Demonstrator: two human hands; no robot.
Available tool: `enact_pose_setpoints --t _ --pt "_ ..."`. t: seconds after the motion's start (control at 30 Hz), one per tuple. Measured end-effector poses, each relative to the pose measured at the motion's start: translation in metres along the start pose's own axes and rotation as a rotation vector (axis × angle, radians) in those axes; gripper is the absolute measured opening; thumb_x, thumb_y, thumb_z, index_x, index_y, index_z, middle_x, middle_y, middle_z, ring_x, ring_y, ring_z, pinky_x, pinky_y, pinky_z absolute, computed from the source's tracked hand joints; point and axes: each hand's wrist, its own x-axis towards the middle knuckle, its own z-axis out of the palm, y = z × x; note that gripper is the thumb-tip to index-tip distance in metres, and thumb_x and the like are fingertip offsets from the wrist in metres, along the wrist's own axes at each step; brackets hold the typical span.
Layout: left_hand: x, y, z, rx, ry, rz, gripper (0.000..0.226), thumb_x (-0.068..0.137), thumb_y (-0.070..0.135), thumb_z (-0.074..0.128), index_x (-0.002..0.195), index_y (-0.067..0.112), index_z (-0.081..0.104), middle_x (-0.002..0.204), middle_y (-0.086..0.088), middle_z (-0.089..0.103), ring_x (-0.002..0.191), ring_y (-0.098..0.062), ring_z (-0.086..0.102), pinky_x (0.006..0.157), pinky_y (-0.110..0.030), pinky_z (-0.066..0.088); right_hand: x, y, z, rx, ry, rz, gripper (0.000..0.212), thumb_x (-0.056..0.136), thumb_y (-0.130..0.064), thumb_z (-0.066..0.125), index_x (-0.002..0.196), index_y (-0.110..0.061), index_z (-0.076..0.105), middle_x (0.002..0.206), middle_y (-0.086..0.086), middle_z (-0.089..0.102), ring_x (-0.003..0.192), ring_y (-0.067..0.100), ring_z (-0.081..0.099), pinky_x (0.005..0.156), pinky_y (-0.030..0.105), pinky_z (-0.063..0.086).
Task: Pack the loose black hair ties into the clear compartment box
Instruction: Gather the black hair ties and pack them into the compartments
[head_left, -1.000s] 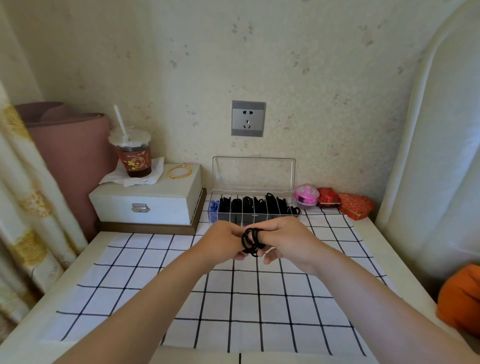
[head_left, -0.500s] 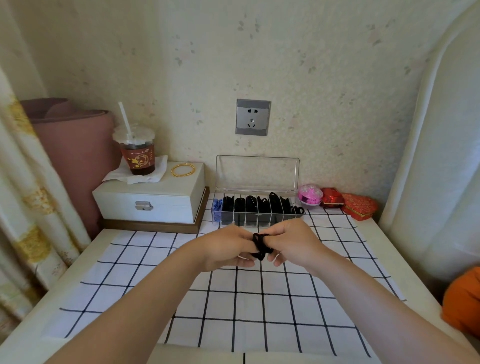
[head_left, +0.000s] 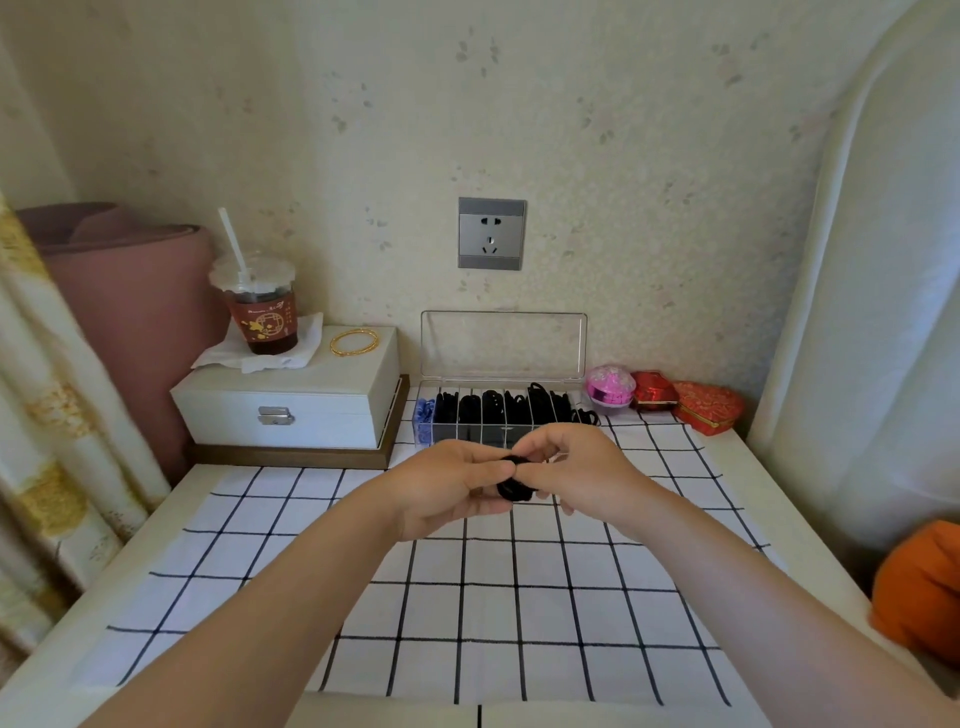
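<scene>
Curled fingers (head_left: 496, 469) of the left hand (head_left: 447, 491) and right hand (head_left: 579, 473) pinch a small bundle of black hair ties (head_left: 515, 492) between them, above the checked cloth (head_left: 467, 613) on the counter (head_left: 182, 519), just before the open clear compartment box (head_left: 504, 345).

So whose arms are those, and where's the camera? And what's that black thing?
There is no robot here, just a person. The camera sits on their head and looks down, so you see their arms reaching away from you. The left hand and the right hand meet above a checked cloth, and both pinch a little bunch of black hair ties. Behind them stands a clear box with its lid up. Most of its slots hold black ties, and the leftmost one holds blue ones. To the left is a white case with a drink cup and a gold bangle on top.
</scene>
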Motion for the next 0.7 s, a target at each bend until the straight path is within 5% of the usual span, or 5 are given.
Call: enact_pose_setpoints --t 0.13,0.37,0.53,0.7 --pt "0.002 0.005 0.001 -0.006 0.012 0.029 0.025 0.098 0.01 0.056 0.12 0.012 0.068 0.115 -0.009 0.073 0.101 -0.015 0.069 0.086 -0.025 0.056 -0.001 0.003 -0.013 0.289 -0.156 0.184 0.026 0.089 -0.02 0.073 0.114 -0.014 0.068 0.105 0.006 0.072 0.086 0.019 0.069 0.061 0.032 0.056" --pt "0.011 0.008 0.008 0.181 0.254 0.113 0.022 0.087 0.007 0.072 0.108 0.003 0.065 0.099 -0.016 0.072 0.077 -0.016 0.073 0.068 -0.023 0.059 0.001 0.01 -0.021 0.513 -0.164 0.33 0.03 0.088 -0.016 0.073 0.113 0.001 0.071 0.121 0.026 0.067 0.084 0.027 0.074 0.068 0.033 0.06" --pt "0.026 0.01 0.02 0.351 0.3 0.214 0.02 0.085 0.018 0.076 0.101 0.006 0.076 0.092 -0.012 0.075 0.079 -0.025 0.073 0.071 -0.031 0.062 0.007 0.012 -0.026 0.562 -0.088 0.335 0.025 0.09 -0.012 0.071 0.111 0.001 0.071 0.111 0.019 0.071 0.085 0.03 0.076 0.065 0.031 0.061" --pt "0.053 0.022 0.026 0.465 0.243 0.239 0.021 0.097 0.02 0.06 0.112 0.015 0.074 0.095 -0.002 0.075 0.077 -0.01 0.069 0.073 -0.026 0.059 0.02 0.014 -0.049 0.484 0.02 0.311 0.017 0.091 -0.008 0.07 0.105 0.0 0.07 0.091 0.016 0.075 0.072 0.024 0.075 0.061 0.028 0.062"
